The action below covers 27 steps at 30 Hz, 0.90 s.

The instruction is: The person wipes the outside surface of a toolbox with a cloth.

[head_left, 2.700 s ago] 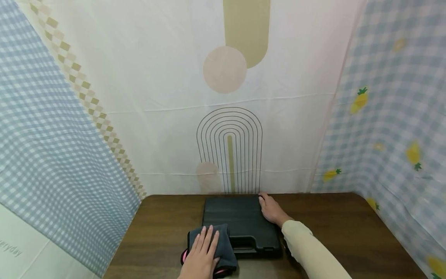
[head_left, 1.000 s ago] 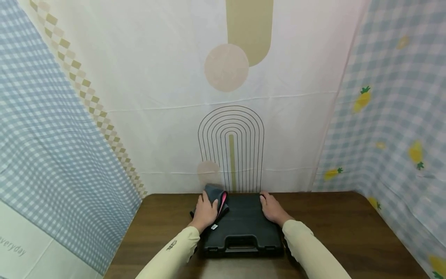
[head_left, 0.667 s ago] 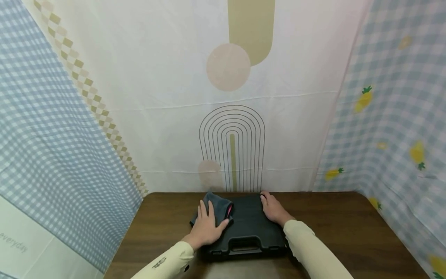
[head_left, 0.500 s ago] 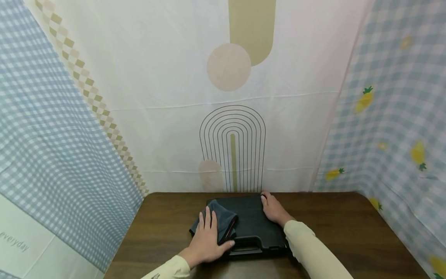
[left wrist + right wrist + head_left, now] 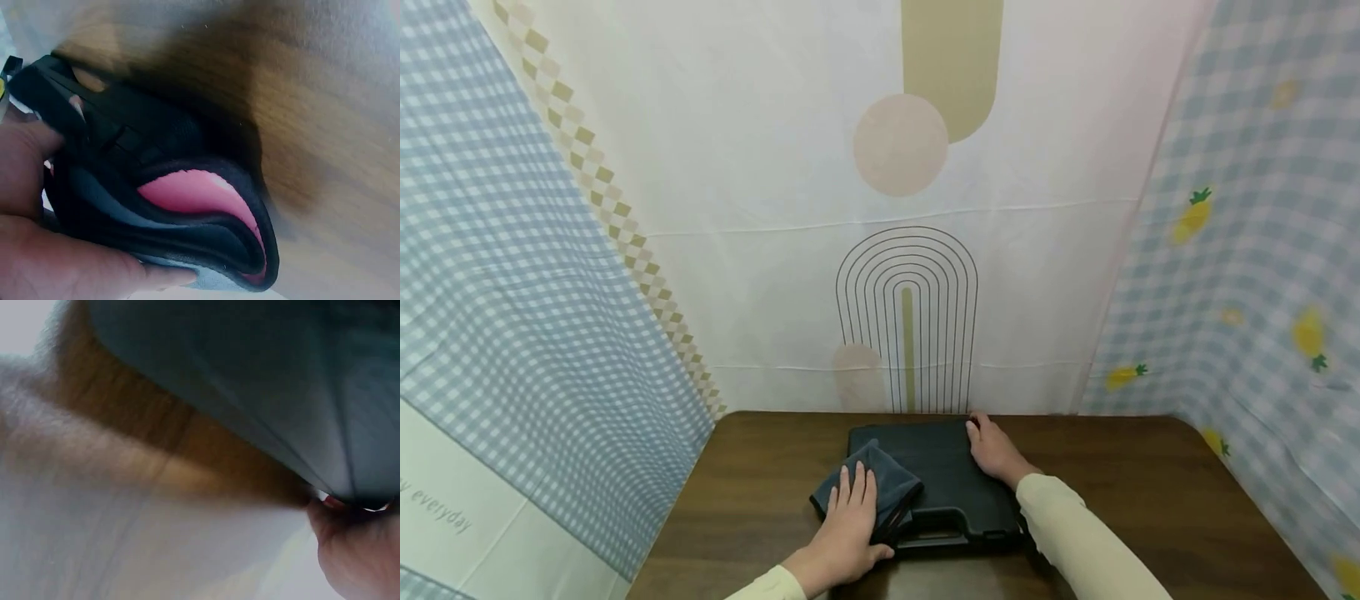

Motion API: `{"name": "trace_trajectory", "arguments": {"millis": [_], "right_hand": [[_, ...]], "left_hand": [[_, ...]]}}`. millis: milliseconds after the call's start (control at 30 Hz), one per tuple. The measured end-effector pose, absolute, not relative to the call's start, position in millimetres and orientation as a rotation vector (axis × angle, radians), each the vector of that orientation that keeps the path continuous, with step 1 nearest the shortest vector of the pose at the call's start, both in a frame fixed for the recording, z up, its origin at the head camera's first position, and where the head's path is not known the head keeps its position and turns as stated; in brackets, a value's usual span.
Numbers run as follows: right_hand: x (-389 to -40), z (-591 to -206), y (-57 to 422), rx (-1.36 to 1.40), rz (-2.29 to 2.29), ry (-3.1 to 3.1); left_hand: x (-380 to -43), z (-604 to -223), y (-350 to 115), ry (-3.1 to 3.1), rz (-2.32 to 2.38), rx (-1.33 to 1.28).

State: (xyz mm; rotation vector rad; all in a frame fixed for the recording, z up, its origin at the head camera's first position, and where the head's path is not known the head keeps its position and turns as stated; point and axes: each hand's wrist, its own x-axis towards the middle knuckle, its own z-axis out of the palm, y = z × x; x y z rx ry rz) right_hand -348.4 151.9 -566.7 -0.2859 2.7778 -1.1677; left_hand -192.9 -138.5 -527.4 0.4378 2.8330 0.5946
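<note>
A black plastic carrying case (image 5: 951,467) with a built-in handle lies flat on the wooden table, its handle side toward me. Over its near left corner lies a folded dark blue-grey cloth (image 5: 891,479) with black edging. My left hand (image 5: 850,529) rests on this cloth, fingers straight and thumb out to the side. Pink lining (image 5: 200,194) shows between the cloth's folds in the left wrist view. At the case's far right corner my right hand (image 5: 996,450) grips the edge; the right wrist view catches part of that hand (image 5: 362,550) against the case's side.
The brown wooden table (image 5: 760,467) extends on both sides of the case. A white patterned curtain (image 5: 775,317) hangs at its back edge. Checked fabric hangs at the left (image 5: 587,317) and right (image 5: 1240,267).
Starting at the near left, my left hand took the cloth to the case's far left corner, then back down its left side toward the handle. The right hand kept its grip.
</note>
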Motion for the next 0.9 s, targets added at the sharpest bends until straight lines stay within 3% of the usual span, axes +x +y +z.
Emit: {"name": "trace_trajectory", "arguments": {"millis": [400, 667, 767, 900], "right_hand": [[-317, -537, 176, -0.271, -1.219, 2.752], [-300, -539, 184, -0.303, -1.211, 2.805], [-298, -540, 186, -0.305, -1.214, 2.829], [-294, -539, 190, -0.286, -1.221, 2.839]], "left_hand": [[-177, -518, -150, 3.075, 0.755, 0.556], [-181, -522, -164, 3.509, 0.933, 0.602], [-193, -519, -181, 3.435, 1.288, 0.451], [-210, -511, -222, 3.051, 1.712, -0.015]]}}
